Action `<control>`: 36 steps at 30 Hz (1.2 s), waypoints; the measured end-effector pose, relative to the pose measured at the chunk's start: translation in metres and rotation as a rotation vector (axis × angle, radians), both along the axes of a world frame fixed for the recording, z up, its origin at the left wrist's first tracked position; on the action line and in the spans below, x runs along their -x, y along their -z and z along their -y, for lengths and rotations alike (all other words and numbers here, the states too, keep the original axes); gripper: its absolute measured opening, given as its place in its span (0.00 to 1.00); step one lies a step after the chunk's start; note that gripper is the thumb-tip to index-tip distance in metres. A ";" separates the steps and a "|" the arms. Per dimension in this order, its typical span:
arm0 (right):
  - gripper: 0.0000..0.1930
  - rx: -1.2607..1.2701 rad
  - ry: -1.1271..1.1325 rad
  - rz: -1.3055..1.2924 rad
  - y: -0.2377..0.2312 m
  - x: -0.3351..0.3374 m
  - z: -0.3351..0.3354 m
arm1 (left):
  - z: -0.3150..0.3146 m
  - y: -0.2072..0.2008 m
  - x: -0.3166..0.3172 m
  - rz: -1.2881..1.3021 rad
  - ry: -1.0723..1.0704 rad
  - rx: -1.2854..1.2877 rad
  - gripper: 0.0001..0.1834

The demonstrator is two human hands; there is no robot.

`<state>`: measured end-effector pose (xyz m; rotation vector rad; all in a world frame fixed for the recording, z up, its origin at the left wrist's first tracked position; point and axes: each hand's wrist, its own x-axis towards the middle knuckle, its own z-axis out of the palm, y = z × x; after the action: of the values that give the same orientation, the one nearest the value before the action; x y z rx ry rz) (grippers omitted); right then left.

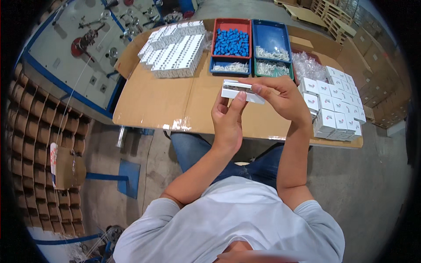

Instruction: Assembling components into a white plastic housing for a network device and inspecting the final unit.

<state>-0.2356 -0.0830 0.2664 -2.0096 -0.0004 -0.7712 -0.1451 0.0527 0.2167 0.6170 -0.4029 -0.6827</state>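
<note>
Above the cardboard-covered table (pixel 158 105), both hands grip one small, narrow white box (pixel 231 93) with a dark strip along its upper side. My left hand (pixel 228 125) is closed on it from below, the thumb pressed to its near face. At the box's right end, my right hand (pixel 287 98) pinches with thumb and fingers. Just beyond stand a red tray (pixel 215 41) of small blue pieces and a blue tray (pixel 269 33) with white slender pieces at its near end. More white pieces lie in a smaller blue tray (pixel 211 66) and a green tray (pixel 290 72).
Stacked white boxes (pixel 180 57) stand at the back left, and more white boxes (pixel 335 105) at the right edge. Clear plastic bags (pixel 307 65) lie beside the trays. Machinery (pixel 74 48) stands left, cardboard dividers (pixel 39 166) lower left, and pallets (pixel 326 19) at the far right.
</note>
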 end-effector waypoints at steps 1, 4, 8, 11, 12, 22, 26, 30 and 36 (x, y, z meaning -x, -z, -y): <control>0.15 0.005 0.011 0.013 -0.004 0.003 0.003 | 0.004 -0.004 0.002 -0.008 0.002 0.019 0.21; 0.14 0.015 0.066 0.012 -0.014 0.009 0.011 | 0.015 -0.012 0.009 0.025 0.014 0.023 0.21; 0.13 0.044 0.112 0.021 -0.022 0.014 0.020 | 0.027 -0.015 0.014 0.057 0.029 0.021 0.22; 0.13 0.072 0.127 0.051 -0.019 0.018 0.026 | 0.035 -0.016 0.019 0.049 0.036 0.029 0.23; 0.13 0.057 0.128 0.067 -0.017 0.019 0.028 | 0.038 -0.015 0.020 0.056 0.031 0.033 0.23; 0.13 -0.019 0.121 0.060 0.003 0.018 0.039 | 0.051 -0.002 0.018 -0.025 0.024 0.001 0.28; 0.14 -0.168 0.055 0.081 0.004 0.016 0.036 | 0.053 -0.005 0.018 0.023 -0.030 -0.019 0.31; 0.16 -0.194 0.047 0.084 0.007 0.009 0.033 | 0.053 -0.008 0.013 0.056 -0.071 -0.070 0.34; 0.20 -0.318 0.038 0.185 0.016 -0.002 0.038 | 0.049 -0.004 0.005 -0.031 -0.084 -0.057 0.36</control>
<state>-0.2335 -0.1208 0.2507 -1.6372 0.0499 -0.9180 -0.1500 0.0038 0.2211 0.6726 -0.3278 -0.6242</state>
